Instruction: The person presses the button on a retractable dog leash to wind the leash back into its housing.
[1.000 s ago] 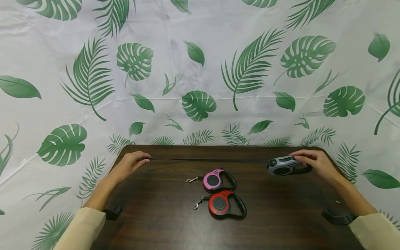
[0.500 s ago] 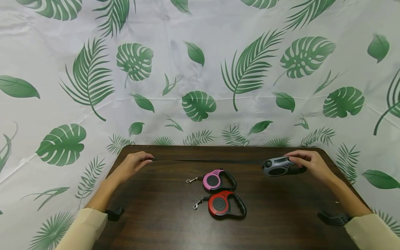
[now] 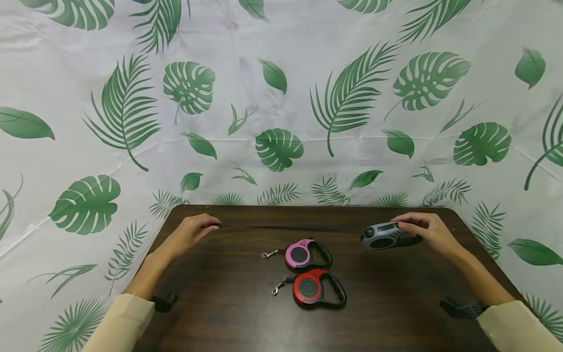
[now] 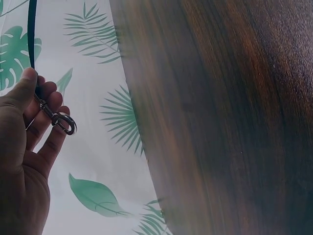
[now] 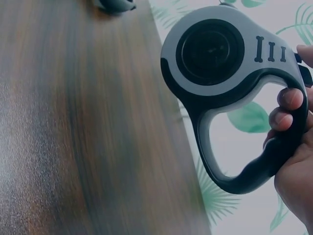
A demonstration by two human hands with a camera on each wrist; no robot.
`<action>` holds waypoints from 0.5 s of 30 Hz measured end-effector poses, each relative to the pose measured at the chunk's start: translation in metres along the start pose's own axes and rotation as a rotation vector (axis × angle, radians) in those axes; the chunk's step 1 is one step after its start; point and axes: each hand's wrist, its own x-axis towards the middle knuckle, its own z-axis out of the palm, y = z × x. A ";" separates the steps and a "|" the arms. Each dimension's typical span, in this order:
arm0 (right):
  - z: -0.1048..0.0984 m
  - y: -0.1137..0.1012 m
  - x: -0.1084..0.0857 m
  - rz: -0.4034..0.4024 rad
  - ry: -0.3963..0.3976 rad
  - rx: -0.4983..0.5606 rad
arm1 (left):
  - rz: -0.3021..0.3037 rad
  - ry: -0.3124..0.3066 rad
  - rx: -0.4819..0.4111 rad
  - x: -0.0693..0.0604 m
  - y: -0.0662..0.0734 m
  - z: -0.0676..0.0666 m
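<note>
My right hand (image 3: 424, 232) grips the black loop handle of a grey retractable dog leash (image 5: 252, 39), its fingers curled through the handle. From that leash a thin black strap (image 3: 299, 229) runs across to my left hand (image 3: 191, 233). There the thumb and fingers pinch the strap's end, and a metal snap hook (image 4: 57, 117) lies against the fingers in the left wrist view. Between the hands, lower down, a pink leash (image 3: 298, 254) and a red leash (image 3: 308, 287) lie on the table, hooks pointing left.
The dark wooden table (image 3: 228, 318) has rounded far corners. Behind it hangs a white cloth (image 3: 237, 161) printed with green leaves. Part of another leash (image 5: 115, 5) shows at the top of the right wrist view.
My right hand has moved left with the grey leash, and my left hand has shifted slightly right. The strap between them is shorter. The pink and red leashes have stayed put.
</note>
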 end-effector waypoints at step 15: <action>0.010 -0.005 0.002 0.015 -0.012 0.015 | 0.001 -0.011 -0.020 0.001 0.002 0.008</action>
